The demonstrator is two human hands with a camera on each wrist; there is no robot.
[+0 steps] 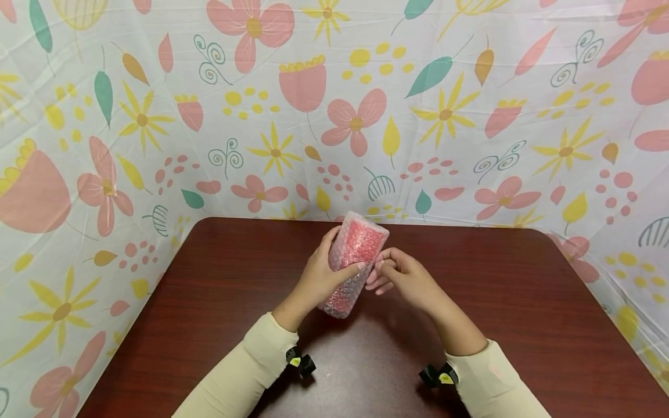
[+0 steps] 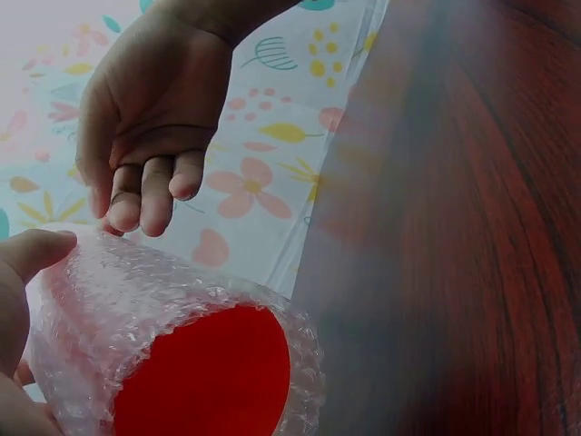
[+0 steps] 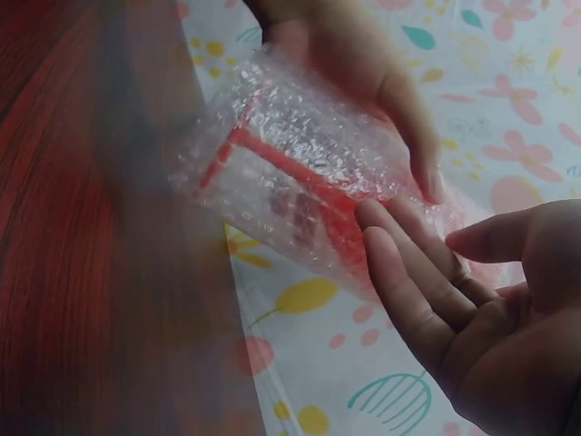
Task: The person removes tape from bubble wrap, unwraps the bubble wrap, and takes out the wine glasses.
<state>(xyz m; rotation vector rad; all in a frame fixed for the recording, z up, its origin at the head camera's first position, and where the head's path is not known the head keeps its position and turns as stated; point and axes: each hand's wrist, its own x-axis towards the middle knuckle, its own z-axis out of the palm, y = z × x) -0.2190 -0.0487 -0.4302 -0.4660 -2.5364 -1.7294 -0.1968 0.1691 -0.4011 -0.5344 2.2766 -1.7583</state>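
Observation:
A package [image 1: 360, 241] in clear bubble wrap is held up at a tilt over the table, its long red-and-pale contents showing through. In the left wrist view, a flat red end [image 2: 213, 372] shows inside the rounded opening of the wrap. My left hand [image 1: 325, 273] grips the package from the left side, thumb across its front. My right hand [image 1: 405, 276] is at the package's right edge, fingers loosely bent and fingertips right at the wrap. In the right wrist view, several fingers [image 3: 422, 286] of that hand overlap the wrapped side, with the thumb near the index finger.
The dark red-brown wooden table [image 1: 219, 278] spreads beneath both hands. A white cloth [image 1: 355, 168] printed with flowers and leaves hangs behind it and along its sides. Black camera mounts sit at the left cuff [image 1: 279, 339] and right cuff [image 1: 470, 360].

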